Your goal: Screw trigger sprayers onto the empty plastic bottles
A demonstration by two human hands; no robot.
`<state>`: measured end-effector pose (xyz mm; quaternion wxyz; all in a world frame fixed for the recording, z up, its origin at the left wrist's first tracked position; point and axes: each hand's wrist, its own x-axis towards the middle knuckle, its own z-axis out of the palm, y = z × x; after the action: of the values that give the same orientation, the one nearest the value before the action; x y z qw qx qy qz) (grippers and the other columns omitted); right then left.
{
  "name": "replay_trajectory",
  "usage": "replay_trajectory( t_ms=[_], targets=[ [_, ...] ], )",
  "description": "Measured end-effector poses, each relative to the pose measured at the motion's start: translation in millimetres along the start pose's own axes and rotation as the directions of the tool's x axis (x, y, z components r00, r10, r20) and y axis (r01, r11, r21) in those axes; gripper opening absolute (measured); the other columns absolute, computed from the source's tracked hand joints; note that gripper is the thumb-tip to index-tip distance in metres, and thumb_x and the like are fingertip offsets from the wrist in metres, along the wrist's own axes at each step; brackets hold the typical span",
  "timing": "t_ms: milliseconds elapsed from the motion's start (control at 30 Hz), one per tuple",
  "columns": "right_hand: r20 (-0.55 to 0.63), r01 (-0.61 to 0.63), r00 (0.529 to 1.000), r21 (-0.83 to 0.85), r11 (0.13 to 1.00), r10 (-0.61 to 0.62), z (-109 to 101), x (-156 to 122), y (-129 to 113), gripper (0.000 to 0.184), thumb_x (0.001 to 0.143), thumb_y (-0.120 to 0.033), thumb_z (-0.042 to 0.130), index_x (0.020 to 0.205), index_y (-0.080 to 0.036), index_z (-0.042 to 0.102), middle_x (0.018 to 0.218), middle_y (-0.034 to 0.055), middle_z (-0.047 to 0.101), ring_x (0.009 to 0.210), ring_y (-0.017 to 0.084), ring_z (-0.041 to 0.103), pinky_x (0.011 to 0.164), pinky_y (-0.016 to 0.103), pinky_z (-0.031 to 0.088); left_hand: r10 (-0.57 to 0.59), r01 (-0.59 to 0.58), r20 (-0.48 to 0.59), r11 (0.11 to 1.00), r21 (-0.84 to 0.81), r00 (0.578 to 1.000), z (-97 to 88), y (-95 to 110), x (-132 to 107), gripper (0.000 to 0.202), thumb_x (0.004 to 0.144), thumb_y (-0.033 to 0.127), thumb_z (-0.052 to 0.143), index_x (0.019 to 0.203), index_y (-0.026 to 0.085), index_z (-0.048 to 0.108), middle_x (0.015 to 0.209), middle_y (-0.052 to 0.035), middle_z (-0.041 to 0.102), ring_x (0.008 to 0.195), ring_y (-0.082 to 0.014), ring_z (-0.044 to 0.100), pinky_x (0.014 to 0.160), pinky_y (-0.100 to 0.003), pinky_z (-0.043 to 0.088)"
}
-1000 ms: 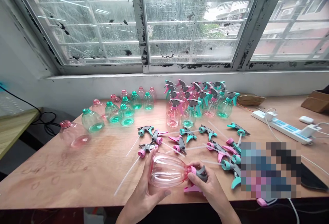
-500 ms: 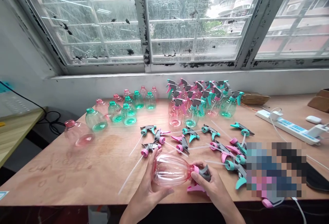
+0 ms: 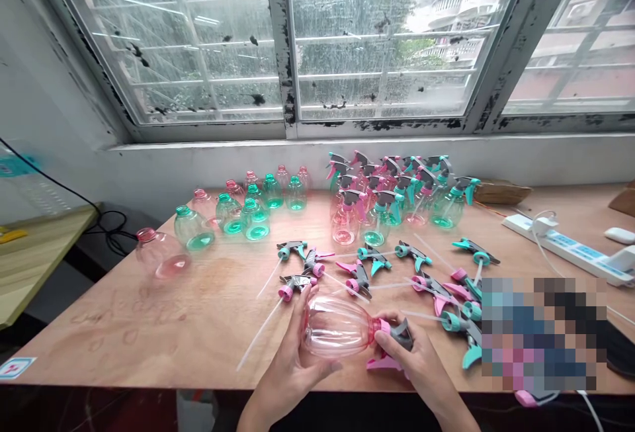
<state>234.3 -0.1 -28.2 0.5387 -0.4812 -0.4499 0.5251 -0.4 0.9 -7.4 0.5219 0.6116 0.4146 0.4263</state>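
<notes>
A clear pink bottle [image 3: 337, 327] lies sideways in the air above the table's front part, its neck to the right. My left hand [image 3: 292, 366] holds it around its base end, thumb below and fingers behind. At the neck, my right hand [image 3: 409, 352] grips a grey and pink spray head [image 3: 399, 333] by its pink collar. The collar sits on the bottle's neck; how tightly, I cannot tell. Its pink trigger points down, partly behind my right hand. Loose spray heads with tubes, such as a pink and grey one [image 3: 296, 284], lie just beyond my hands.
Open-necked bottles, pink and green [image 3: 255, 220], stand at the left back. Bottles fitted with spray heads [image 3: 344, 220] crowd together near the wall. A white power strip [image 3: 565, 247] with cables lies on the right; a blurred patch [image 3: 540, 333] covers items at the front right.
The whole view has shifted slightly, so things appear a little further right. Both hands keep their hold on the bottle and spray head, with little visible difference.
</notes>
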Motion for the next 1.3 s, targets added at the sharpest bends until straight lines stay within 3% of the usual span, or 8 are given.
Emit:
replay_trajectory(
  t_ms=[133,267,333,400,500,700,1100,1300],
  targets=[
    [0.011,-0.002,1.0,-0.004,1.0,0.002,0.2,-0.1,-0.8,0.046,0.078,-0.059,0.083,0.094,-0.018,0.071,0.061,-0.0006,0.07,0.057,0.021,0.066,0.057,0.03,0.053,0.11,-0.109,-0.027,0.994,0.011,0.994,-0.6,-6.3,0.5,0.117,0.087,0.032,0.081,0.165,0.039,-0.006,0.176,-0.0089,0.012,0.162,-0.0337,0.008,0.131,-0.053,0.01],
    [0.043,-0.006,0.999,0.005,1.0,0.006,-0.8,0.2,-1.0,0.043,0.08,-0.056,0.083,0.096,-0.017,0.071,0.063,-0.0002,0.071,0.059,0.021,0.067,0.059,0.03,0.053,0.1,-0.099,-0.008,0.994,0.056,0.995,-1.5,-3.9,-0.8,0.102,0.091,0.03,0.076,0.166,0.039,0.007,0.177,-0.0062,0.011,0.162,-0.0328,0.009,0.132,-0.05,0.01],
    [0.053,-0.006,0.999,0.007,1.0,0.005,-1.5,0.4,-0.5,0.042,0.081,-0.055,0.083,0.098,-0.017,0.071,0.064,-0.0001,0.071,0.06,0.02,0.067,0.06,0.029,0.053,0.078,-0.077,-0.011,0.995,0.057,0.997,-1.1,-1.4,-1.5,0.1,0.091,0.03,0.077,0.165,0.039,0.011,0.176,-0.0055,0.016,0.161,-0.033,0.016,0.132,-0.047,0.015],
    [0.06,-0.004,0.998,0.013,1.0,0.003,-2.1,0.6,0.3,0.042,0.082,-0.054,0.082,0.098,-0.017,0.071,0.065,0.0,0.071,0.06,0.02,0.067,0.061,0.029,0.054,0.045,-0.043,-0.03,0.998,0.045,0.999,-0.1,-1.5,-1.8,0.097,0.091,0.032,0.076,0.165,0.041,0.014,0.175,-0.005,0.018,0.155,-0.0341,0.032,0.129,-0.047,0.026],
    [0.061,-0.005,0.998,0.02,1.0,0.003,-2.8,0.7,0.6,0.041,0.082,-0.052,0.083,0.098,-0.017,0.071,0.066,0.0,0.071,0.061,0.019,0.067,0.061,0.029,0.054,0.015,-0.012,-0.058,0.999,0.049,0.998,1.7,-6.3,-1.8,0.087,0.094,0.036,0.071,0.163,0.043,0.018,0.176,-0.0034,0.013,0.146,-0.034,0.046,0.123,-0.047,0.037],
    [0.099,-0.037,0.995,0.048,0.998,0.032,-3.5,-0.1,-1.1,0.036,0.084,-0.049,0.083,0.099,-0.019,0.07,0.068,0.0002,0.073,0.062,0.019,0.068,0.061,0.028,0.058,0.049,-0.04,-0.081,0.993,0.109,0.995,3.5,-11.2,-2.2,0.082,0.098,0.037,0.066,0.163,0.042,0.016,0.176,-0.002,0.014,0.16,-0.0309,0.021,0.129,-0.047,0.025],
    [0.07,-0.036,0.997,0.05,0.998,0.032,-2.3,0.2,1.2,0.038,0.082,-0.053,0.083,0.096,-0.019,0.071,0.065,-0.0003,0.071,0.061,0.019,0.067,0.061,0.029,0.06,-0.034,0.034,-0.009,0.999,-0.014,0.999,0.6,-9.4,0.8,0.098,0.094,0.037,0.074,0.164,0.046,0.006,0.177,-0.0004,0.01,0.16,-0.0293,0.021,0.13,-0.045,0.024],
    [0.071,-0.02,0.997,0.048,0.999,0.017,-2.7,1.0,1.8,0.039,0.082,-0.052,0.083,0.097,-0.018,0.071,0.066,0.0007,0.072,0.061,0.02,0.067,0.061,0.03,0.06,-0.027,0.027,-0.024,0.999,0.021,0.999,-1.7,-16.8,0.5,0.096,0.093,0.037,0.074,0.163,0.047,0.009,0.177,0.0001,0.011,0.16,-0.0304,0.022,0.131,-0.049,0.021]
  ],
)
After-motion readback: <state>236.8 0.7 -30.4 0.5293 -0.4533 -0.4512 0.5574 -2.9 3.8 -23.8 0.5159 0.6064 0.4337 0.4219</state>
